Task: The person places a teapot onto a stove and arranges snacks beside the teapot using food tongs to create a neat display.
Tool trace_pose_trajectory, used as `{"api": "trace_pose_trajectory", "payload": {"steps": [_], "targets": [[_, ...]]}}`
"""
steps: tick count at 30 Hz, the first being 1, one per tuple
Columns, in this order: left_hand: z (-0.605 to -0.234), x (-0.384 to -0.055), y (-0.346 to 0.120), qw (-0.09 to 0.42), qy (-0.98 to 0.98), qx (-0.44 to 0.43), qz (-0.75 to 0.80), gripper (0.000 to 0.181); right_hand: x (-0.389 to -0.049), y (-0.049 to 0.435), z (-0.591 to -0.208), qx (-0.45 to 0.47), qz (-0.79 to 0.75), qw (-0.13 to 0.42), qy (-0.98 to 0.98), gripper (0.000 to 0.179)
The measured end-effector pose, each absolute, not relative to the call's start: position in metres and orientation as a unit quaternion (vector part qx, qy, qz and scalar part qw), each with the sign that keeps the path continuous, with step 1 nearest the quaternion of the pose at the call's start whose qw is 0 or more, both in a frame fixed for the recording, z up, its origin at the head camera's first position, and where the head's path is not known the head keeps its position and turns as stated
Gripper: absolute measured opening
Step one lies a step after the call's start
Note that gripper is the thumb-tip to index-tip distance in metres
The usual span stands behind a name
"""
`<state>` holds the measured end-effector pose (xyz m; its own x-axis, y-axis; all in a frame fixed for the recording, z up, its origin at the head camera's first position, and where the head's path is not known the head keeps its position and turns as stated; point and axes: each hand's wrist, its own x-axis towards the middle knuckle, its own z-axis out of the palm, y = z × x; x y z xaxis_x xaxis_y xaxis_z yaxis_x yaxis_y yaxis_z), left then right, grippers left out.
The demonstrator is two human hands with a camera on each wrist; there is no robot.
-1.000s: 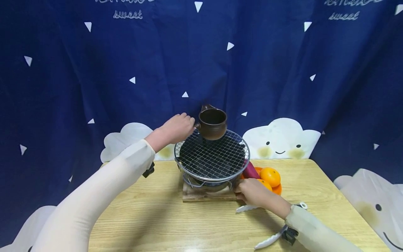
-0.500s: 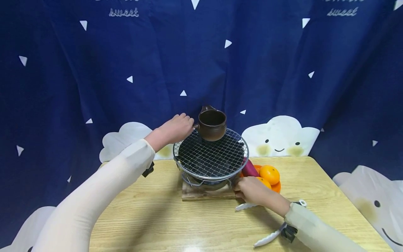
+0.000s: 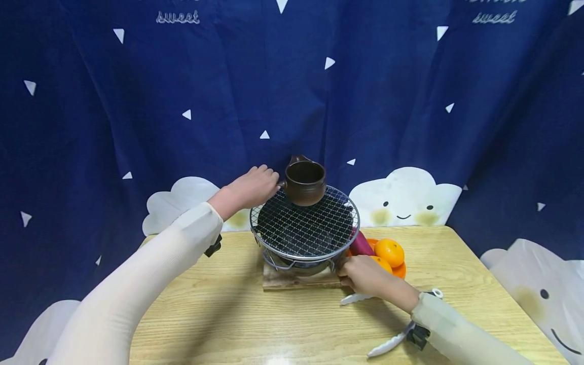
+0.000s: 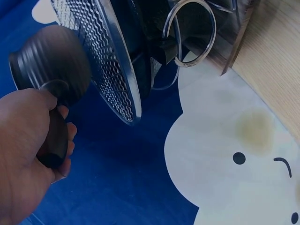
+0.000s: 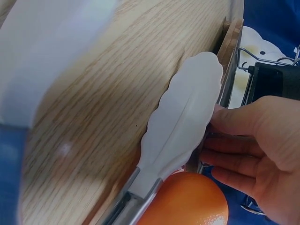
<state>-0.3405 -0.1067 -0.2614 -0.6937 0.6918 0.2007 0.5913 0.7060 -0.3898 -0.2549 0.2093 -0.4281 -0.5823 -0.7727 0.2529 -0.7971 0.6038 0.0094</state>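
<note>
My left hand (image 3: 255, 186) grips the side handle of a dark brown clay pot (image 3: 305, 188). The pot is upright, spout toward the back, over the rear of a round wire grill (image 3: 310, 238). Whether its base touches the mesh, I cannot tell. Under the grill is a dark stove on a wooden board (image 3: 292, 280). At the board's right end, my right hand (image 3: 365, 275) holds the edge; in the right wrist view, its thumb and curled fingers pinch there, contact partly hidden. White-tipped tongs (image 5: 183, 108) lie beside that hand.
Right of the stove an orange plate (image 3: 400, 271) bears oranges (image 3: 389, 252) and a purple eggplant-like item (image 3: 361, 245). The tongs lie under the right forearm on the wooden table (image 3: 228, 324). A blue curtain (image 3: 274, 76) with white clouds hangs behind.
The pot has sunk slightly toward the grill in my left hand. My right hand stays at the board. The whole head view has shifted a little.
</note>
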Motion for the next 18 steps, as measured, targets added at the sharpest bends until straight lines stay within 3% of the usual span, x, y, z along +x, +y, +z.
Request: {"api": "trace_pose_trajectory", "payload": {"steps": [18], "targets": [[-0.2636, -0.3443, -0.1094, 0.126, -0.922, -0.339, 0.134, 0.03, -0.2563, 0.2093, -0.4286, 0.443, 0.052, 0.112, -0.888, 0.027]]}}
